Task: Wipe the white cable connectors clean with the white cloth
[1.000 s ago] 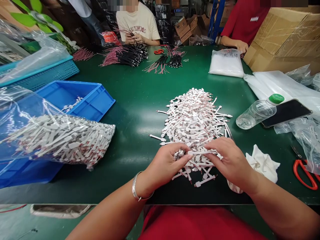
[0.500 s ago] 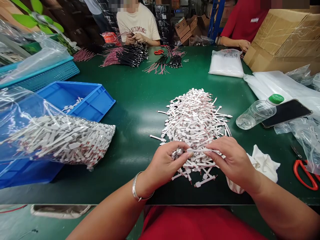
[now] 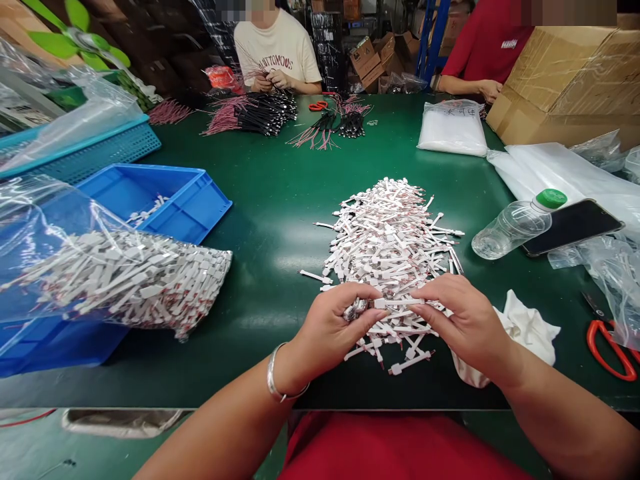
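A heap of small white strips with red wires (image 3: 393, 240) lies in the middle of the green table (image 3: 270, 200). My left hand (image 3: 333, 327) is closed at the heap's near edge, gripping a small bundle of these strips. My right hand (image 3: 463, 320) pinches the right end of one white strip (image 3: 397, 303) that spans between both hands. A silver bracelet sits on my left wrist.
A clear bag of the same strips (image 3: 115, 280) lies in a blue bin (image 3: 165, 200) at left. At right are a plastic bottle (image 3: 515, 227), a phone (image 3: 573, 225), a white cloth (image 3: 525, 327) and red scissors (image 3: 607, 347). Two other people sit at the far edge by wire bundles (image 3: 265, 110).
My hands have hardly moved; the strip between them sits a little higher than a second ago.
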Motion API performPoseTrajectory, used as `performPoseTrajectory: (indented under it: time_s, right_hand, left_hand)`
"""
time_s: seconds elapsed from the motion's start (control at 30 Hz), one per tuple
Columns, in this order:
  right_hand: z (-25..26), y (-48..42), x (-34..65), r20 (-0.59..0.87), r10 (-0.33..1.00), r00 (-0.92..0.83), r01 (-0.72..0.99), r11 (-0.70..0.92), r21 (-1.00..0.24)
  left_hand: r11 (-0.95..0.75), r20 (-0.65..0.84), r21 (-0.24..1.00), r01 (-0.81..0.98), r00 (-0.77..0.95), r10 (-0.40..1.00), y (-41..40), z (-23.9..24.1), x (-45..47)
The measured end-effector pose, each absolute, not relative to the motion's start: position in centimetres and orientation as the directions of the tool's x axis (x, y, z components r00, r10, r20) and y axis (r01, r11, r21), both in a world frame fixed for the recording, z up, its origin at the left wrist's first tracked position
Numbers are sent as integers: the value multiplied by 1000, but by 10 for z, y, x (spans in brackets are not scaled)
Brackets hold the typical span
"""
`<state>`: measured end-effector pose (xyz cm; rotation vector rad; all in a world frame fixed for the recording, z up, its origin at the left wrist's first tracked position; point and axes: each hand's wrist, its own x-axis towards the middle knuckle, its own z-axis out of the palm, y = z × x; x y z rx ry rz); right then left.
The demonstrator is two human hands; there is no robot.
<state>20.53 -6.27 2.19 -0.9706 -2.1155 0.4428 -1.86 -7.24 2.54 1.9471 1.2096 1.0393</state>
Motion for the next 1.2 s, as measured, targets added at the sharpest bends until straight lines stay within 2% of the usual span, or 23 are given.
performPoseTrajectory:
  time_s: [0.13, 0.23, 0.33, 0.4, 0.47, 0.6, 0.7, 0.8, 1.0, 1.2]
  right_hand:
    - [24, -64, 206, 493, 760, -424, 495, 650, -577]
    - [27, -65, 206, 492, 755, -434, 488, 656, -575]
    - [29, -65, 204, 469, 747, -470, 463, 662, -590]
    - [30, -65, 203, 429, 755, -496, 457, 647, -611]
    - [29, -66, 201, 380, 767, -516, 462, 623, -631]
    - [28, -67, 198, 329, 773, -542, 468, 603, -647]
    - [26, -68, 195, 305, 691, -656, 408, 664, -626]
    - [24, -67, 195, 278, 618, -735, 368, 708, -602]
    - [24, -59, 207, 189, 748, -636, 629, 645, -434]
    - [19, -57, 208, 131, 755, -642, 683, 642, -348]
  left_hand:
    - [-358, 273, 837, 413, 252, 928, -72, 28, -18]
    - [-244, 162, 898, 365, 242, 957, -71, 33, -17]
    - [45, -111, 975, 218, 298, 948, -69, 35, -19]
    - [272, -284, 959, 85, 349, 893, -68, 34, -19]
    - [409, -371, 912, -28, 371, 851, -68, 30, -19]
    - [457, -402, 882, -115, 324, 857, -67, 25, -15]
    - [491, -425, 849, -198, 296, 855, -66, 24, -11]
    - [556, -442, 755, -348, 357, 823, -63, 23, -9]
    - [580, -414, 598, -554, 406, 815, -58, 28, -16]
    - [637, -489, 540, -550, 411, 770, -57, 27, -19]
